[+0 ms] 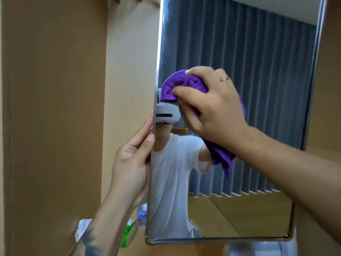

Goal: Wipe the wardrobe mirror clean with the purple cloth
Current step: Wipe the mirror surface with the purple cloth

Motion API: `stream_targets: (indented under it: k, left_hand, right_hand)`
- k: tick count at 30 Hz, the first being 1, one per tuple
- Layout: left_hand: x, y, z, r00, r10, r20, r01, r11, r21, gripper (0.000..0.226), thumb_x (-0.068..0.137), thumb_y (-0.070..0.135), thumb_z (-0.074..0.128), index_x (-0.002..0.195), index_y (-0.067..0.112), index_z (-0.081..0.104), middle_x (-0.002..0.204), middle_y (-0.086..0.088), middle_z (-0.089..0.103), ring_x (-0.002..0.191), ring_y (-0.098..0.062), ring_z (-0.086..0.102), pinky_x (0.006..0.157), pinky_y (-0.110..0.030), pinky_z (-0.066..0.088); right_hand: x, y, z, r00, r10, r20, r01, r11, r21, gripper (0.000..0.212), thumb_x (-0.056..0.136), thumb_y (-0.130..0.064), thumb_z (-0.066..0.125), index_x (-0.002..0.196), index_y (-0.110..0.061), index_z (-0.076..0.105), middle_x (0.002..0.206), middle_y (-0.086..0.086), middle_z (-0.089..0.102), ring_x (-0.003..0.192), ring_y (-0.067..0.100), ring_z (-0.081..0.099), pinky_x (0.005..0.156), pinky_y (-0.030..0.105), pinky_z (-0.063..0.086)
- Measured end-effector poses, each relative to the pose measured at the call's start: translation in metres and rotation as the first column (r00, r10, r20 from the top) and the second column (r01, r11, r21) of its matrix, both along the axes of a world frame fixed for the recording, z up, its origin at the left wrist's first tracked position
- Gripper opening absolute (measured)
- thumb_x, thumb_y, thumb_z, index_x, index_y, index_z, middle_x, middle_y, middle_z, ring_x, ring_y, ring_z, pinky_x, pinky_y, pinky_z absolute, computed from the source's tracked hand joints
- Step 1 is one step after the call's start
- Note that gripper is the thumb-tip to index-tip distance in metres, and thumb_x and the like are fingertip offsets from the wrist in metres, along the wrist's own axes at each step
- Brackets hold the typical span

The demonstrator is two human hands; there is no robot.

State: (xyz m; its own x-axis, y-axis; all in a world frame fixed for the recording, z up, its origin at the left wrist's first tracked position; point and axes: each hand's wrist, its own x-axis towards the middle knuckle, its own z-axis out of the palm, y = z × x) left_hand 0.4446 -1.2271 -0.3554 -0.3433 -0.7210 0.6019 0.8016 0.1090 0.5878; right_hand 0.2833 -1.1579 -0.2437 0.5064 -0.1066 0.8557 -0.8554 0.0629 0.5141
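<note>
— What was the right hand (208, 108) doing?

— It was squeezing a bunched-up purple fuzzy cloth (181, 85) and pushing it flat against the tall shiny wardrobe mirror (258, 108), up near the mirror's left side. A bit of the cloth hung down under the wrist. There was a thin ring (225, 78) on one finger.

— And the left hand (132, 159)?

— It held the mirror's left edge. The thumb lay on the front edge and the fingers curled round it.

— What could you see in the mirror?

— Grey-blue curtains, a wooden floor, and a person in a white shirt with a white headset on.

— Anything else around?

— Light brown wooden wardrobe panels (55, 117) stood to the left. Down low, behind the left arm, were a clear plastic water bottle (142, 215), a green and white tissue pack (128, 232) and a crumpled white tissue (83, 228).
</note>
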Motion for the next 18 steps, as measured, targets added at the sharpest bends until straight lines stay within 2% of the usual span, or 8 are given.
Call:
stream_targets:
  k: [2,4,7,9,11,14,16,18]
  left_hand:
    - [-0.001,0.0,-0.001,1.0,-0.025,-0.013,0.025,1.0,0.012,0.042,0.104,0.002,0.048,0.136,0.024,0.065,0.127,-0.01,0.075,0.11,-0.014,0.075,0.081,-0.02,0.06]
    - [-0.001,0.002,0.0,0.998,-0.056,-0.031,0.057,0.998,0.026,0.043,0.103,0.0,0.046,0.136,0.022,0.064,0.122,-0.013,0.076,0.102,-0.015,0.077,0.078,-0.021,0.061]
    - [0.002,0.004,0.0,0.997,-0.067,-0.039,0.069,0.997,0.039,0.042,0.103,0.0,0.047,0.134,0.022,0.065,0.119,-0.014,0.077,0.1,-0.015,0.078,0.076,-0.021,0.061]
    - [0.002,0.003,-0.001,0.998,-0.059,-0.033,0.06,0.998,0.036,0.042,0.103,0.0,0.046,0.134,0.022,0.065,0.121,-0.013,0.077,0.104,-0.016,0.077,0.078,-0.021,0.061]
    - [0.001,0.003,-0.002,0.998,-0.049,-0.028,0.05,0.998,0.026,0.044,0.105,-0.001,0.044,0.136,0.022,0.064,0.125,-0.01,0.076,0.111,-0.015,0.075,0.082,-0.02,0.06]
    - [-0.003,0.003,-0.004,0.999,-0.029,-0.026,0.03,0.999,0.021,0.044,0.106,0.0,0.043,0.139,0.021,0.062,0.127,-0.007,0.075,0.116,-0.015,0.072,0.086,-0.02,0.059]
    - [-0.003,0.002,-0.004,0.998,-0.037,-0.046,0.038,0.999,0.026,0.044,0.104,-0.001,0.044,0.138,0.02,0.064,0.124,-0.008,0.076,0.111,-0.015,0.075,0.084,-0.021,0.06]
    - [-0.004,0.002,-0.003,0.998,-0.04,-0.055,0.042,0.998,0.041,0.043,0.103,-0.001,0.044,0.133,0.02,0.066,0.118,-0.01,0.078,0.1,-0.015,0.078,0.078,-0.021,0.061]
  right_hand:
    - [0.005,-0.002,-0.019,0.999,-0.002,0.036,0.002,1.0,0.009,0.017,0.093,-0.022,0.069,0.104,-0.015,0.08,0.124,0.019,0.067,0.086,0.044,0.062,0.073,0.052,0.047]
    - [0.009,-0.001,-0.041,1.0,-0.007,-0.021,0.009,0.996,0.086,0.015,0.091,-0.025,0.068,0.094,-0.015,0.078,0.123,0.018,0.069,0.081,0.041,0.06,0.07,0.05,0.046]
    - [0.009,0.005,-0.047,0.973,0.022,-0.23,0.022,0.982,0.186,0.021,0.096,-0.032,0.067,0.084,-0.017,0.073,0.117,0.016,0.073,0.074,0.037,0.058,0.064,0.047,0.043]
    - [0.007,0.004,-0.031,0.932,-0.018,-0.361,0.08,0.984,0.157,0.021,0.097,-0.032,0.066,0.083,-0.018,0.072,0.113,0.016,0.074,0.073,0.035,0.058,0.063,0.045,0.042]
    - [0.009,-0.003,-0.009,0.95,-0.065,-0.305,0.087,0.995,0.058,0.017,0.095,-0.028,0.066,0.083,-0.017,0.071,0.112,0.017,0.073,0.071,0.034,0.055,0.062,0.046,0.041]
    - [0.019,-0.008,0.003,1.0,-0.001,-0.009,0.0,0.999,-0.045,0.017,0.093,-0.026,0.067,0.082,-0.014,0.072,0.114,0.016,0.071,0.073,0.034,0.052,0.064,0.048,0.042]
    - [0.02,-0.011,-0.021,1.0,0.022,-0.022,-0.022,0.999,-0.023,0.014,0.092,-0.022,0.067,0.082,-0.013,0.072,0.116,0.017,0.072,0.075,0.035,0.054,0.066,0.048,0.042]
    - [0.014,-0.008,-0.054,0.985,0.05,-0.167,-0.034,0.995,0.093,0.011,0.092,-0.017,0.066,0.083,-0.015,0.071,0.114,0.018,0.073,0.075,0.034,0.056,0.067,0.047,0.042]
